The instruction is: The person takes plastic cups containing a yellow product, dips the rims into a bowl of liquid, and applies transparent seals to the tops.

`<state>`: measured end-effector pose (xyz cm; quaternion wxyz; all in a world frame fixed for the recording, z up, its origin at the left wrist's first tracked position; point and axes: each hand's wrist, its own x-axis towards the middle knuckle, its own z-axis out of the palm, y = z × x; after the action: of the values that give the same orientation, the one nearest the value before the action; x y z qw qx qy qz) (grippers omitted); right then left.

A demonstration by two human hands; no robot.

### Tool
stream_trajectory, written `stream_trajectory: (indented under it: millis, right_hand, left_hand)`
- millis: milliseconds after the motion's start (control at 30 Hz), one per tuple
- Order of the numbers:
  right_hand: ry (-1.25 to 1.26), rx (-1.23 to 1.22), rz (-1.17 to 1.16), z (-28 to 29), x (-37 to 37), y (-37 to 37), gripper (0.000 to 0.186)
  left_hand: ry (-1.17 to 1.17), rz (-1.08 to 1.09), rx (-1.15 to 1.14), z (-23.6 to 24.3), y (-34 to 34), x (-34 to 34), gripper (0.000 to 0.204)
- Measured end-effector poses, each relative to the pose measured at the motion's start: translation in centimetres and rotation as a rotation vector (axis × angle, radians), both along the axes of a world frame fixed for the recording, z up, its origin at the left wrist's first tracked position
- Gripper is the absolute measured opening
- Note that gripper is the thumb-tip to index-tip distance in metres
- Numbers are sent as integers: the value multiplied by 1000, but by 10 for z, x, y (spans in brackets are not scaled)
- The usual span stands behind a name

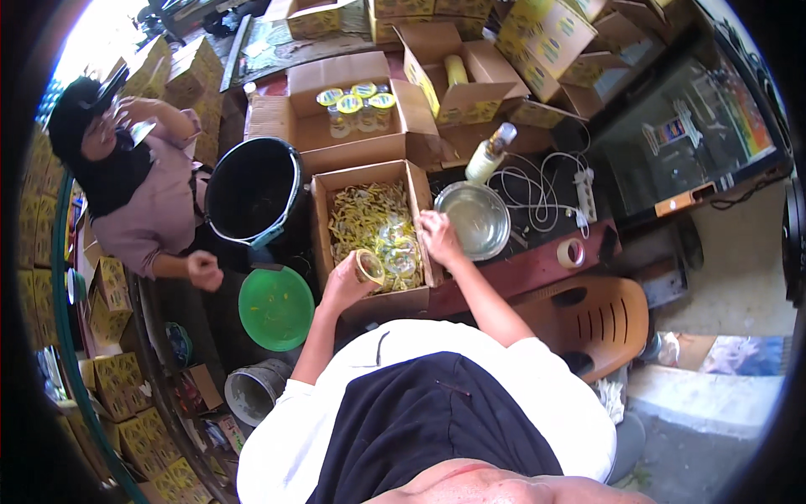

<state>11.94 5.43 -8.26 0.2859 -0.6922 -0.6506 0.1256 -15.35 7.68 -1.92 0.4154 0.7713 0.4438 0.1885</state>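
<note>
A worker's left hand point(340, 288) is gripping one clear, yellow-rimmed plastic cup point(369, 267) over the near left corner of an open cardboard carton point(321, 227), while the right hand point(441, 238) is resting at the carton's right wall with fingers curled; whether it is pinching anything, one cannot tell. Thin yellow strips point(348, 218) are filling the carton, with clear plastic pieces, too tangled to count, lying among them. Behind it, a second carton point(353, 157) is holding a cluster of jars, at least four showing yellow lids point(349, 103). One bottle point(487, 158) is standing beside one bowl point(473, 220) on the right, and one tape roll point(571, 253) is lying near the table's edge. At left, one co-worker point(134, 202) is standing beyond one black bucket point(252, 189) and one round green tray point(275, 309). Yellow printed labels are covering the lids and the many stacked cartons point(122, 382), their small lettering blurring; one multicolored sticker point(673, 130) is showing on a dark glass panel point(638, 160).
</note>
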Motion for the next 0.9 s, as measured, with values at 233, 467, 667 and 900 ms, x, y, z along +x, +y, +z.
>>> stream_trajectory:
  millis: [233,467,667,900]
  right_hand:
    - [-248,-489,-437,-73,84,-35,54]
    - [-48,-554,-414,-72,92,-26,48]
    - [-48,-298,-439,-74,108,-32,15]
    - [-43,51,-534,-27,132,-31,24]
  left_hand:
    - [58,-30,27,1,7,7,49]
    - [14,-22,21,-11,10,9,42]
    - [102,-55,-24,5,24,17,47]
    - [133,-34,-71,9,33,22,52]
